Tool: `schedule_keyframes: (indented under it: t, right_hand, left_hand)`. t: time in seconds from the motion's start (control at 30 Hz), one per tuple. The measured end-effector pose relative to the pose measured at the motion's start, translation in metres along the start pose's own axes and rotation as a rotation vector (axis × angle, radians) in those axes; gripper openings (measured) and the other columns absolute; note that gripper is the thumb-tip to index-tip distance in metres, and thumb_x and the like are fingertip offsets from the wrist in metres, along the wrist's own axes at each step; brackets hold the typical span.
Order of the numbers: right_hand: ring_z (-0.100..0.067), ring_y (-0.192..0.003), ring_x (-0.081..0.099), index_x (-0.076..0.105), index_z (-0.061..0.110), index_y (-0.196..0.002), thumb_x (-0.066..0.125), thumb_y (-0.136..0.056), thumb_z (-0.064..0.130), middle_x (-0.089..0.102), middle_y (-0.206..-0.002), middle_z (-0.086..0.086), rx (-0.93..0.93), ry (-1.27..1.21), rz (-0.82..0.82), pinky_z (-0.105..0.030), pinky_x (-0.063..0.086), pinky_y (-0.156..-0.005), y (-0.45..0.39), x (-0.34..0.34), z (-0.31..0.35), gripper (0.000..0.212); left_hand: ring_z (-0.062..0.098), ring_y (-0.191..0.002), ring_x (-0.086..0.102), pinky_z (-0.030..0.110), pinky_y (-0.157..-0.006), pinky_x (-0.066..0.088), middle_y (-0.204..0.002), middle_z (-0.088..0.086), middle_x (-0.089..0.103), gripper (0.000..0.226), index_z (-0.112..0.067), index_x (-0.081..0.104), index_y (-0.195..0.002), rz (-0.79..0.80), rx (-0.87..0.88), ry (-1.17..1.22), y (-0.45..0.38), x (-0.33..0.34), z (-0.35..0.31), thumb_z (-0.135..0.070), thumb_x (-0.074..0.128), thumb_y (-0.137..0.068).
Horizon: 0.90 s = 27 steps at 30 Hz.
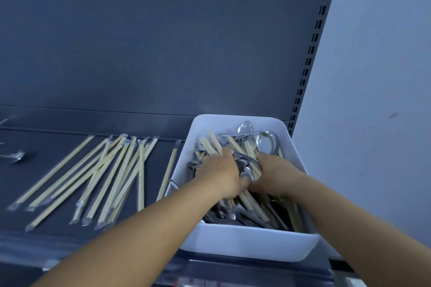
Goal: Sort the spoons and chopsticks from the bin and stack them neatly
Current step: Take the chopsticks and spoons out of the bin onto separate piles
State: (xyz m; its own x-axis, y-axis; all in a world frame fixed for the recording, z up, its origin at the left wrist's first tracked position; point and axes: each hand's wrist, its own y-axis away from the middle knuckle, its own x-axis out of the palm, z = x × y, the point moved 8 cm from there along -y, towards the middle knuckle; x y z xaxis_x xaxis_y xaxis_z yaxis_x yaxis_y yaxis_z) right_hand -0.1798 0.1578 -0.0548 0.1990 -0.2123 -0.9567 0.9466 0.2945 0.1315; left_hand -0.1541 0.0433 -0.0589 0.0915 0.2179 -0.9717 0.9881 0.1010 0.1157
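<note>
A white bin (251, 243) stands at the right end of a dark shelf (58, 147), filled with metal spoons (265, 144) and wrapped wooden chopsticks (214, 142) mixed together. Both my hands are down inside the bin. My left hand (221, 172) lies over the pile with its fingers curled into the chopsticks. My right hand (277, 175) is beside it, fingers buried among spoons and chopsticks; what each hand grips is hidden. Several wrapped chopsticks (109, 177) lie spread on the shelf left of the bin.
A spoon (16, 156) lies at the far left of the shelf. A dark back panel (163, 53) rises behind the shelf, with a slotted upright (307, 63) at its right. A pale wall (373, 77) is right of the bin.
</note>
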Motion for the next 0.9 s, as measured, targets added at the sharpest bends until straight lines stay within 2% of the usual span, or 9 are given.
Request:
schedule_keyframes:
  t: [0.1, 0.23, 0.33, 0.43, 0.6, 0.7, 0.8, 0.87, 0.9]
  right_hand:
    - [-0.022, -0.078, 0.053, 0.049, 0.011, -0.093, 0.059, -0.082, 0.046, 0.057, -0.085, -0.003, 0.040, 0.002, -0.002, -0.026, 0.042, -0.068, 0.001, 0.000, -0.002, 0.038]
    - [-0.023, -0.082, 0.059, 0.051, 0.011, -0.087, 0.062, -0.083, 0.028, 0.060, -0.086, -0.006, 0.088, -0.005, 0.021, -0.025, 0.043, -0.064, 0.003, -0.002, -0.003, 0.021]
    - [-0.021, -0.074, 0.055, 0.050, 0.011, -0.084, 0.061, -0.084, 0.028, 0.052, -0.074, -0.001, 0.119, -0.078, 0.023, -0.024, 0.042, -0.061, 0.004, -0.004, -0.004, 0.020]
    - [-0.023, -0.075, 0.057, 0.057, 0.006, -0.091, 0.059, -0.083, 0.019, 0.057, -0.080, -0.006, 0.149, -0.152, 0.018, -0.025, 0.045, -0.063, 0.004, -0.005, -0.007, 0.016]
    - [-0.026, -0.085, 0.062, 0.063, 0.007, -0.097, 0.054, -0.082, 0.014, 0.064, -0.090, -0.010, 0.166, -0.221, -0.005, -0.027, 0.049, -0.069, 0.002, -0.005, -0.013, 0.019]
    - [-0.023, -0.073, 0.059, 0.063, 0.007, -0.091, 0.057, -0.081, 0.016, 0.063, -0.081, -0.009, 0.161, -0.321, -0.011, -0.025, 0.045, -0.064, 0.001, -0.006, -0.015, 0.015]
    - [-0.016, -0.052, 0.051, 0.059, 0.009, -0.077, 0.062, -0.079, 0.023, 0.061, -0.061, -0.002, 0.161, -0.522, 0.003, -0.024, 0.041, -0.055, 0.002, -0.005, -0.017, 0.014]
    - [-0.018, -0.054, 0.053, 0.058, 0.011, -0.078, 0.059, -0.083, 0.036, 0.063, -0.056, 0.000, 0.180, -0.642, 0.021, -0.026, 0.042, -0.057, 0.004, -0.004, -0.019, 0.025]
    - [-0.019, -0.057, 0.054, 0.059, 0.011, -0.079, 0.056, -0.085, 0.041, 0.064, -0.056, 0.001, 0.186, -0.663, 0.026, -0.028, 0.045, -0.062, 0.004, -0.004, -0.018, 0.031]
  left_hand:
    - [0.034, -0.113, 0.050, 0.034, -0.075, 0.036, -0.120, 0.015, 0.055, 0.078, -0.011, 0.026, -0.133, -0.009, -0.023, 0.089, -0.001, -0.003, 0.007, -0.056, 0.059, -0.078]
    - [0.029, -0.095, 0.057, 0.033, -0.066, 0.039, -0.110, 0.010, 0.057, 0.074, -0.015, 0.022, -0.137, 0.017, -0.052, 0.162, 0.004, -0.004, 0.016, -0.026, 0.066, -0.079]
    - [0.027, -0.081, 0.053, 0.034, -0.063, 0.042, -0.096, 0.009, 0.054, 0.069, -0.015, 0.023, -0.135, 0.018, -0.069, 0.172, 0.008, -0.006, 0.021, -0.010, 0.063, -0.080]
    - [0.027, -0.085, 0.052, 0.033, -0.066, 0.042, -0.097, 0.008, 0.051, 0.071, -0.012, 0.020, -0.138, 0.016, -0.094, 0.155, 0.012, -0.007, 0.022, -0.007, 0.062, -0.080]
    - [0.032, -0.111, 0.055, 0.032, -0.071, 0.040, -0.121, 0.014, 0.056, 0.074, -0.004, 0.014, -0.144, 0.012, -0.127, 0.152, 0.011, -0.005, 0.023, -0.006, 0.057, -0.084]
    - [0.031, -0.110, 0.056, 0.031, -0.070, 0.042, -0.121, 0.014, 0.056, 0.073, -0.003, 0.012, -0.146, 0.041, -0.157, 0.209, 0.013, -0.009, 0.026, -0.002, 0.052, -0.085]
    - [0.024, -0.093, 0.062, 0.027, -0.055, 0.045, -0.106, 0.012, 0.061, 0.039, -0.003, 0.041, -0.125, 0.033, -0.157, 0.275, 0.014, -0.019, 0.028, -0.002, 0.047, -0.086]
    - [0.017, -0.078, 0.059, 0.023, -0.042, 0.034, -0.089, 0.011, 0.060, 0.015, -0.006, 0.049, -0.102, 0.003, -0.143, 0.276, 0.016, -0.026, 0.029, -0.003, 0.046, -0.087]
    - [0.017, -0.079, 0.059, 0.023, -0.041, 0.030, -0.088, 0.009, 0.058, 0.013, -0.005, 0.049, -0.101, -0.011, -0.137, 0.278, 0.017, -0.028, 0.029, -0.005, 0.046, -0.089]
